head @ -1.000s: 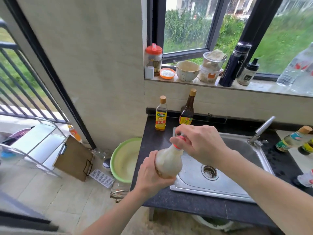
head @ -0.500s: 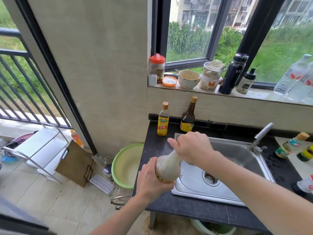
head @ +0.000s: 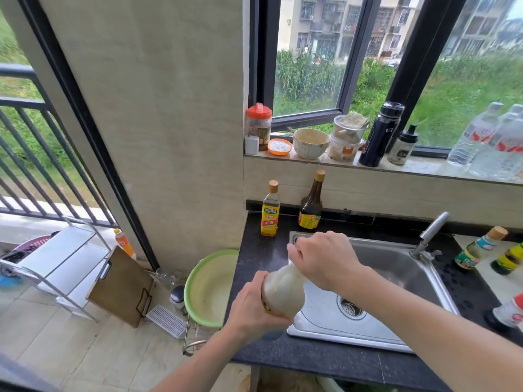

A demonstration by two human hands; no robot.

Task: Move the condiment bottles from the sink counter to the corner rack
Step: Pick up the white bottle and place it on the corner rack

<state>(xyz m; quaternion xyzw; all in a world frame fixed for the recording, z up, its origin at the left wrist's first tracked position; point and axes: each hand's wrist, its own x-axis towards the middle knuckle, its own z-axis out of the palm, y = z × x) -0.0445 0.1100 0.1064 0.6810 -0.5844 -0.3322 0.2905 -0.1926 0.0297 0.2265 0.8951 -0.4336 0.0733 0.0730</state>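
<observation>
My left hand [head: 253,309] grips the body of a cloudy whitish bottle [head: 283,295], held tilted over the black counter's [head: 263,267] left edge. My right hand [head: 325,257] is closed over its top, hiding the cap. Against the back wall stand a yellow-labelled clear bottle [head: 270,210] and a dark sauce bottle [head: 311,205]. At the far right of the counter lie or lean a green-labelled bottle [head: 478,248], a dark bottle [head: 508,258] and a red-labelled one [head: 509,314]. A white metal rack [head: 56,267] stands on the floor at left.
The steel sink [head: 390,278] with its tap [head: 430,233] fills the counter's middle. A green basin [head: 209,287], a wooden cutting board [head: 121,287] and an orange bottle [head: 123,241] sit on the floor left of the counter. Jars, a bowl and water bottles crowd the windowsill [head: 424,168].
My right hand has closed fully over the bottle's top, covering the red cap that showed before. The camera view has tipped upward a little; the bottle stays in place.
</observation>
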